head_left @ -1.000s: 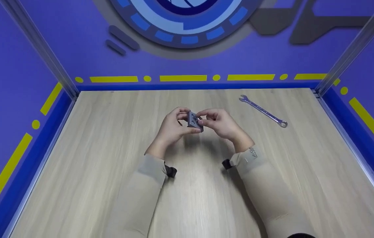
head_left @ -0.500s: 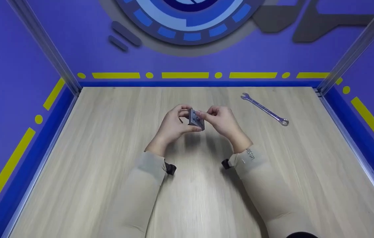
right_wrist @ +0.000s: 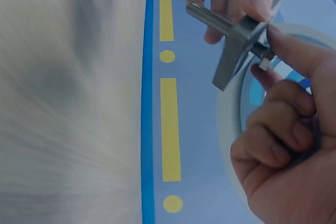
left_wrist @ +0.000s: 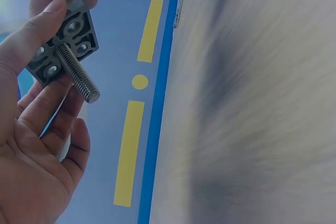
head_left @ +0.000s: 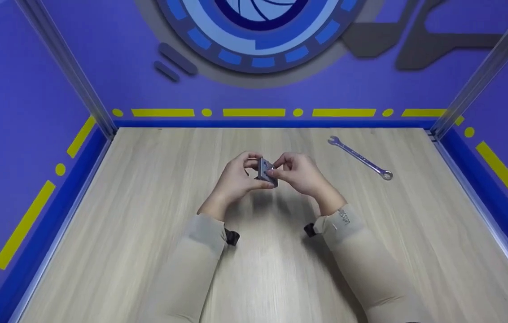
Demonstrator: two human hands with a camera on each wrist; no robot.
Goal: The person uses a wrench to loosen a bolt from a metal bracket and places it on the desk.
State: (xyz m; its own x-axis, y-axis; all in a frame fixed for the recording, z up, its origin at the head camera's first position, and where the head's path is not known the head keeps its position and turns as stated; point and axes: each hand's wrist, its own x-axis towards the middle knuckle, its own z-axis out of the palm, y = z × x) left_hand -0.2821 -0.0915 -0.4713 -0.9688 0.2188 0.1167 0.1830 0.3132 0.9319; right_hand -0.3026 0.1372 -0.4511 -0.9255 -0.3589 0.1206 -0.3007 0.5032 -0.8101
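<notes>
The step in hand seems to be working a threaded bolt [left_wrist: 79, 74] in a grey square mounting plate [right_wrist: 233, 51], held above the bench [head_left: 155, 193] in the left hand's [head_left: 235, 177] grip. The right hand [head_left: 301, 175] narrowly pinches the bolt's short end. Turning it probably calls for a firm plate. A combination wrench [head_left: 359, 158] lies toward the wood-grain bench's far right corner; purple-blue panels [head_left: 254, 96] with yellow dashes surround it.
</notes>
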